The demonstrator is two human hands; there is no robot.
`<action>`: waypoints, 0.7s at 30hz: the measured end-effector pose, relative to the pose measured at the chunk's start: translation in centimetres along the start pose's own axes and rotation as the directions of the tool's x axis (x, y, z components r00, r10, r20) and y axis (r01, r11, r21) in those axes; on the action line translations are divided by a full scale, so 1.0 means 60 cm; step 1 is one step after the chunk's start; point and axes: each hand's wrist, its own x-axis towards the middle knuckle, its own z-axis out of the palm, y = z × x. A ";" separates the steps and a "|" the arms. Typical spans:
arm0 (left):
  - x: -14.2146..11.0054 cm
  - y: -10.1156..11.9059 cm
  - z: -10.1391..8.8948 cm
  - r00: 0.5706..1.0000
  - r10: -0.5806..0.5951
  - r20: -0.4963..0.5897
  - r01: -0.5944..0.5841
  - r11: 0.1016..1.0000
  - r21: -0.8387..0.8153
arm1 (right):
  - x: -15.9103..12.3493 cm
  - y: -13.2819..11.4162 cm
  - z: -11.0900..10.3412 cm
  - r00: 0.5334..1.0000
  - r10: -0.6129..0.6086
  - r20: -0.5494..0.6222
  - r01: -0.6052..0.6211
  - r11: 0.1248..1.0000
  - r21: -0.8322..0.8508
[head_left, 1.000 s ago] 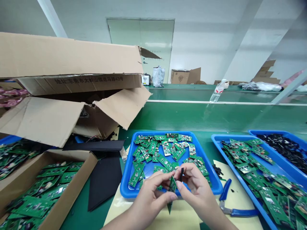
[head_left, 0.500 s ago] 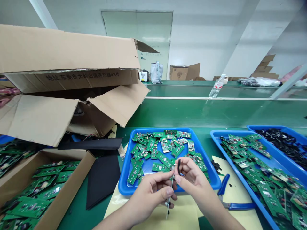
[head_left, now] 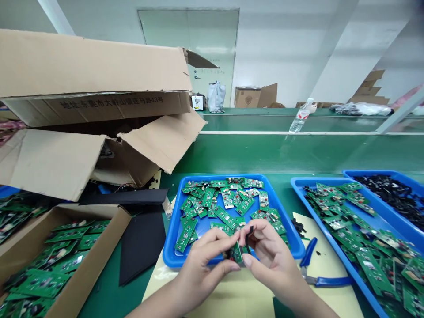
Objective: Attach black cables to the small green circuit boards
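Between the thumb and fingers of my left hand [head_left: 210, 260] is a green circuit board [head_left: 236, 254], tilted and partly hidden by the fingers. My right hand [head_left: 270, 251] is close against it on the right, its fingers curled around a thin black strip [head_left: 248, 238] that bends down toward the board's edge. Whether the strip touches the board I cannot tell. Both hands are over the near edge of a blue tray [head_left: 171, 247] that holds many loose green circuit boards [head_left: 226, 217].
Blue-handled cutters [head_left: 308, 252] lie open on yellow paper [head_left: 334, 300] at right. Beyond them stand a second blue tray of boards [head_left: 351, 265] and a tray of black parts [head_left: 391, 194]. At left are a carton of boards [head_left: 112, 225], black sheets [head_left: 142, 247] and a large cardboard box [head_left: 92, 62].
The board in my left hand has turned from edge-on so that its green face shows. My right hand still holds the black strip beside it.
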 end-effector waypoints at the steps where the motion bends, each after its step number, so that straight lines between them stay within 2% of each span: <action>1: 0.000 0.000 0.000 0.999 0.039 0.004 -0.039 0.999 0.019 | 0.000 -0.002 -0.001 1.000 0.003 0.017 -0.004 1.000 0.019; 7: 0.000 0.000 0.001 0.989 0.139 0.045 -0.144 0.983 0.116 | 0.002 -0.007 -0.006 0.998 0.051 0.049 -0.053 0.997 0.058; 16: -0.004 -0.004 0.000 0.980 0.195 0.041 -0.199 0.965 0.170 | 0.004 0.000 -0.009 0.991 0.108 0.081 -0.120 0.978 0.171; 21: -0.005 -0.005 0.000 0.981 0.187 0.054 -0.193 0.965 0.177 | 0.005 0.000 -0.010 0.984 0.153 0.089 -0.169 0.964 0.206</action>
